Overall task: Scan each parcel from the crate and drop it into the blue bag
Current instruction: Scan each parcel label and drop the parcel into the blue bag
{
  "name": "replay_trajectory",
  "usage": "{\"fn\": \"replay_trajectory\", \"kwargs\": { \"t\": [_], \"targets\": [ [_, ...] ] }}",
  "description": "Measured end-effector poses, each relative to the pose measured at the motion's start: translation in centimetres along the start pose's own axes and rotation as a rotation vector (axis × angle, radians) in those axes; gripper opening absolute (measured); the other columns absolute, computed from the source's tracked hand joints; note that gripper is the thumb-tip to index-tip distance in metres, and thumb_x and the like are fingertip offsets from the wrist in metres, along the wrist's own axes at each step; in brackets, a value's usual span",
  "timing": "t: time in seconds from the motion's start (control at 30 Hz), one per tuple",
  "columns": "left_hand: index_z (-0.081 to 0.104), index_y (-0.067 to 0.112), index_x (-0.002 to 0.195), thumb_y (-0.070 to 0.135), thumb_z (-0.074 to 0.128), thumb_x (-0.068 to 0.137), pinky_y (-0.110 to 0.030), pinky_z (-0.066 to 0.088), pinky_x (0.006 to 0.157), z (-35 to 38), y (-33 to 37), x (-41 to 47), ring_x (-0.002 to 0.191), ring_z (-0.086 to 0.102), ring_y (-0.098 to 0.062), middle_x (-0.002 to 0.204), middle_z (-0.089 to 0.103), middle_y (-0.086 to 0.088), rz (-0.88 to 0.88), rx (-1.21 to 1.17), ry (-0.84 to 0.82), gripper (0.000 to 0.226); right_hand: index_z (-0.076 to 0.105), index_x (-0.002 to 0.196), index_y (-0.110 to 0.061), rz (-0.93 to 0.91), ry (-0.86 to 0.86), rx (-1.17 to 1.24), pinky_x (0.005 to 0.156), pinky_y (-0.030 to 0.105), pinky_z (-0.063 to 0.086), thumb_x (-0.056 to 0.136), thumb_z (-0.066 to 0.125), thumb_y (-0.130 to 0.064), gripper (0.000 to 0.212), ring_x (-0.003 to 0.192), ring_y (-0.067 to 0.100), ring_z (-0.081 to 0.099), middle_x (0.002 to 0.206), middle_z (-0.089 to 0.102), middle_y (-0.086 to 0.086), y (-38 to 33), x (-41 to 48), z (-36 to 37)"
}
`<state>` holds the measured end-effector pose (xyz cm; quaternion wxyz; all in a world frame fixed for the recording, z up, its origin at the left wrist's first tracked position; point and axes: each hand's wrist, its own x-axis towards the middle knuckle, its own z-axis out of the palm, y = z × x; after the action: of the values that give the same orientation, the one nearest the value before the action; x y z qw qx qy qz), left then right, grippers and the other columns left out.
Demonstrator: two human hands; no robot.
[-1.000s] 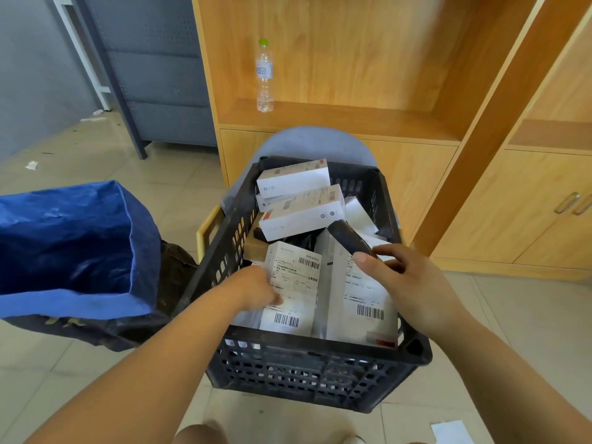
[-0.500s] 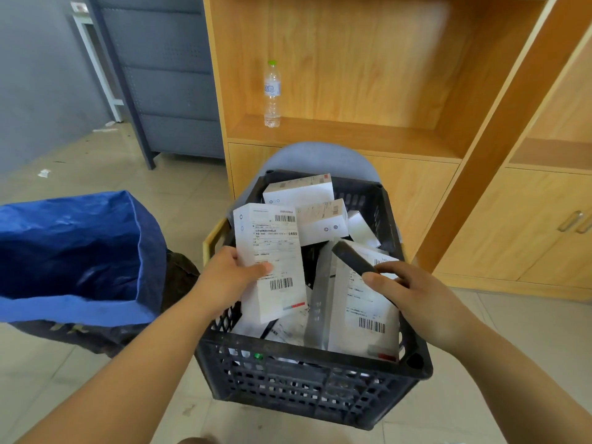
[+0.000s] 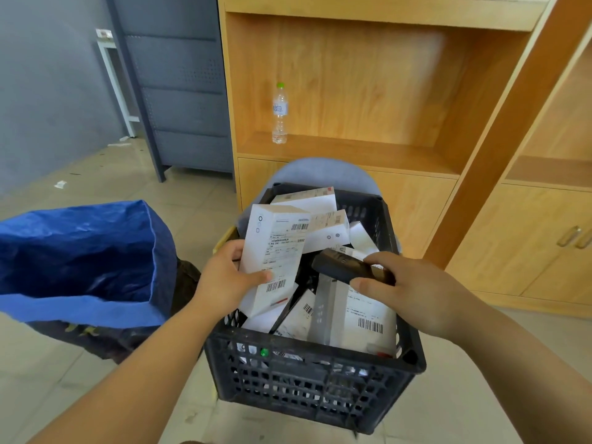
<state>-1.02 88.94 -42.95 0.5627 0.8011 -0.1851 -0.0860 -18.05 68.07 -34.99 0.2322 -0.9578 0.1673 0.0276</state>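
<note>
A black slatted crate [image 3: 307, 379] stands in front of me, filled with several white boxed parcels [image 3: 355, 315] bearing barcode labels. My left hand [image 3: 226, 275] grips one white parcel [image 3: 274, 251] upright above the crate's left side, its label facing me. My right hand [image 3: 413, 293] holds a black handheld scanner [image 3: 346, 265], whose head points left toward that parcel's lower edge. The open blue bag [image 3: 83, 261] sits on the floor to the left of the crate.
A grey chair back [image 3: 320, 171] rises behind the crate. Wooden shelving [image 3: 368, 91] stands beyond it, with a water bottle [image 3: 280, 113] on a shelf, and a cupboard with handles [image 3: 573, 237] at right. A grey cabinet [image 3: 179, 91] is at back left. The floor is tiled.
My left hand lifted the white parcel out of the crate and raised it upright. My right hand swung the scanner to the left, toward that parcel.
</note>
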Motion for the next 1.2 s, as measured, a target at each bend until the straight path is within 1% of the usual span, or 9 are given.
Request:
{"fn": "replay_trajectory", "kwargs": {
  "t": [0.13, 0.23, 0.37, 0.43, 0.53, 0.73, 0.9, 1.1, 1.2],
  "targets": [
    [0.050, 0.024, 0.109, 0.011, 0.082, 0.072, -0.010, 0.043, 0.062, -0.1, 0.7, 0.0, 0.085, 0.056, 0.004, 0.094, 0.057, 0.022, 0.011, 0.013, 0.022, 0.051, 0.056, 0.107, -0.032, -0.019, -0.034, -0.018, 0.069, 0.038, 0.049, 0.088, 0.045, -0.064, 0.038, 0.078, 0.020, 0.063, 0.084, 0.065, 0.004, -0.1, -0.2, -0.1],
    [0.047, 0.025, 0.111, 0.014, 0.082, 0.072, -0.015, 0.044, 0.064, -0.3, 1.0, 0.1, 0.084, 0.056, 0.003, 0.093, 0.056, 0.021, -0.004, 0.013, 0.032, 0.053, 0.057, 0.101, -0.031, -0.024, -0.033, -0.018, 0.067, 0.038, 0.046, 0.088, 0.044, -0.064, 0.038, 0.078, 0.022, 0.062, 0.083, 0.064, 0.005, 0.0, -0.2, -0.2],
    [0.052, 0.020, 0.116, 0.013, 0.083, 0.071, -0.013, 0.043, 0.063, -0.3, 0.8, 0.1, 0.083, 0.057, 0.004, 0.094, 0.059, 0.018, -0.015, -0.008, 0.039, 0.055, 0.055, 0.109, -0.032, -0.003, 0.010, 0.012, 0.069, 0.039, 0.049, 0.088, 0.044, -0.065, 0.040, 0.077, 0.020, 0.062, 0.086, 0.065, 0.003, 0.4, -0.1, -0.1],
    [0.053, 0.019, 0.117, 0.013, 0.082, 0.071, -0.012, 0.045, 0.061, -0.3, 0.8, 0.0, 0.082, 0.057, 0.005, 0.096, 0.060, 0.014, -0.011, -0.008, 0.043, 0.055, 0.054, 0.112, -0.033, 0.008, 0.028, 0.022, 0.068, 0.035, 0.049, 0.088, 0.044, -0.066, 0.042, 0.076, 0.017, 0.062, 0.086, 0.065, 0.000, 0.6, -0.1, -0.1],
    [0.053, 0.019, 0.113, 0.010, 0.081, 0.072, -0.006, 0.047, 0.053, -0.4, 0.7, -0.1, 0.078, 0.055, 0.008, 0.090, 0.058, 0.020, 0.001, -0.025, 0.058, 0.050, 0.057, 0.112, -0.032, 0.016, 0.019, 0.035, 0.073, 0.035, 0.051, 0.087, 0.044, -0.066, 0.044, 0.080, 0.015, 0.063, 0.090, 0.066, -0.001, 0.7, -0.1, 0.2],
    [0.050, 0.018, 0.109, 0.002, 0.080, 0.072, -0.001, 0.045, 0.052, -0.7, 0.6, 0.1, 0.078, 0.053, 0.008, 0.088, 0.056, 0.020, -0.004, -0.067, 0.064, 0.050, 0.058, 0.114, -0.030, -0.002, 0.000, 0.085, 0.077, 0.038, 0.051, 0.089, 0.046, -0.062, 0.042, 0.086, 0.018, 0.064, 0.094, 0.068, 0.002, 0.5, -0.1, 0.4],
    [0.051, 0.022, 0.110, 0.008, 0.080, 0.073, -0.009, 0.043, 0.058, -1.0, 0.3, 0.2, 0.080, 0.053, 0.008, 0.090, 0.055, 0.024, 0.000, -0.036, 0.072, 0.049, 0.057, 0.114, -0.030, 0.015, -0.006, 0.040, 0.075, 0.035, 0.052, 0.089, 0.045, -0.064, 0.044, 0.084, 0.017, 0.063, 0.093, 0.067, 0.000, 0.7, -0.1, 0.6],
    [0.052, 0.022, 0.110, 0.008, 0.080, 0.073, -0.012, 0.042, 0.061, -0.9, 0.2, 0.5, 0.081, 0.054, 0.006, 0.091, 0.057, 0.018, 0.003, -0.019, 0.065, 0.049, 0.057, 0.113, -0.031, 0.015, 0.026, 0.037, 0.073, 0.034, 0.052, 0.088, 0.045, -0.064, 0.043, 0.081, 0.014, 0.062, 0.091, 0.066, -0.002, 0.8, 0.0, 0.5],
    [0.055, 0.018, 0.118, 0.011, 0.080, 0.073, -0.011, 0.042, 0.061, -0.9, -0.1, 0.6, 0.081, 0.054, 0.007, 0.096, 0.058, 0.015, 0.006, 0.009, 0.067, 0.052, 0.057, 0.112, -0.033, 0.016, 0.055, 0.023, 0.071, 0.034, 0.051, 0.088, 0.045, -0.065, 0.043, 0.078, 0.013, 0.061, 0.086, 0.065, -0.005, 1.1, 0.0, 0.4]
  ]
}}
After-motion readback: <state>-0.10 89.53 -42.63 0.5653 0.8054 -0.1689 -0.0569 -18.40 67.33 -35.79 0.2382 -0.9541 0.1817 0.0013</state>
